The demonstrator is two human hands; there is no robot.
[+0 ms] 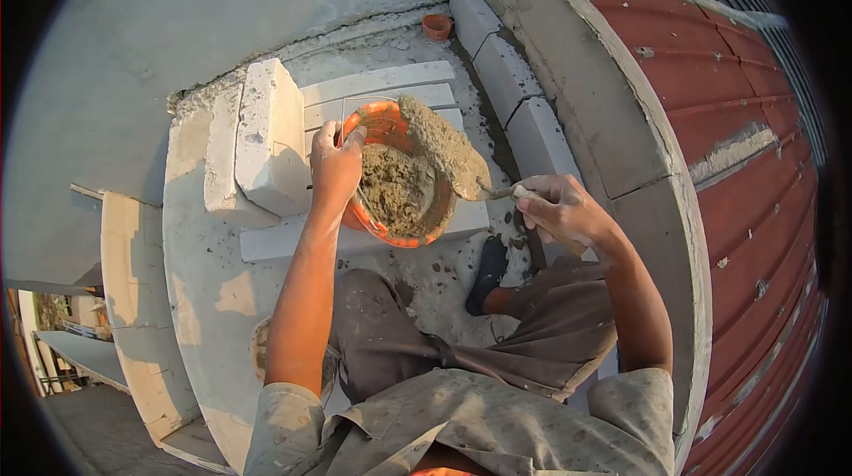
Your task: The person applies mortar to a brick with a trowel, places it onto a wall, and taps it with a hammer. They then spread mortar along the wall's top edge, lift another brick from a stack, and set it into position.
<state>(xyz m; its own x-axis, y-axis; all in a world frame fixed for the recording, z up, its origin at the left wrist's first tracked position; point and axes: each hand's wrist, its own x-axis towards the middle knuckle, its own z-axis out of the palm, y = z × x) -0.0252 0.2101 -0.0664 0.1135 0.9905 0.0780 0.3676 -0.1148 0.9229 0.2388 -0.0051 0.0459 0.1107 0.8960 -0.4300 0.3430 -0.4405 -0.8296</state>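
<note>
An orange bucket [366, 221] of wet grey mortar [390, 192] is tilted toward me, above white blocks. My left hand [335, 165] grips its left rim, thumb over the edge and fingers round the outside. A thin wire handle [344, 112] stands up at that side. On the right, my right hand [557, 210] is closed round the handle of a trowel [484, 188]. The trowel's blade is heaped with mortar and overlaps the bucket's right rim in this view; most of the blade is hidden under the load.
Pale blocks [271, 134] stand left of the bucket, with long white blocks [382, 81] lying behind it. A row of blocks [506, 68] runs along the right wall [612, 94]. Beyond that wall slopes a red metal roof [754, 236]. A small orange container [437, 27] sits at the back.
</note>
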